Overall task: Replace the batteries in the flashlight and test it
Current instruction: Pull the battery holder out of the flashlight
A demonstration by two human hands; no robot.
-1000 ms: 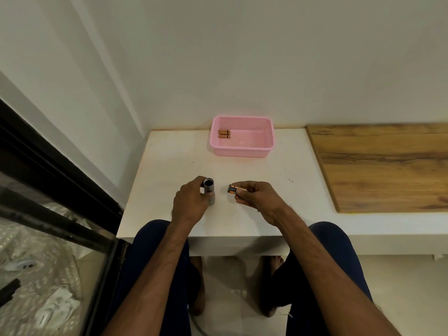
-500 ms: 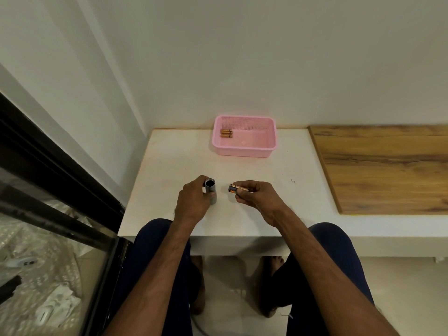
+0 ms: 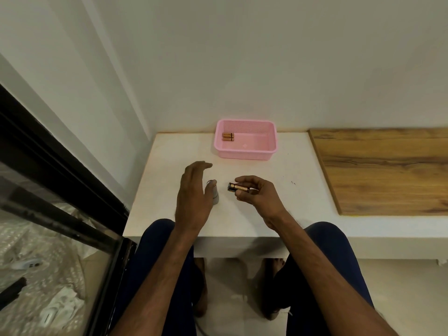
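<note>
A small grey flashlight body [image 3: 215, 198] stands upright on the white table [image 3: 169, 166], partly hidden behind my left thumb. My left hand [image 3: 194, 192] is beside it with fingers stretched out, gripping nothing. My right hand [image 3: 257, 194] pinches a copper and black battery [image 3: 238, 187] held sideways, its dark end pointing left toward the flashlight, a short gap away. More copper batteries [image 3: 228, 137] lie in the left back corner of a pink basket [image 3: 271, 141] at the back of the table.
A wooden board [image 3: 388, 170] covers the surface to the right. A white wall rises just behind the basket. A black window frame [image 3: 60, 166] runs along the left. My knees sit under the table's front edge.
My left hand has let go of the flashlight body and opened, fingers now stretched forward. The flashlight stays standing. My right hand still holds the battery in about the same place.
</note>
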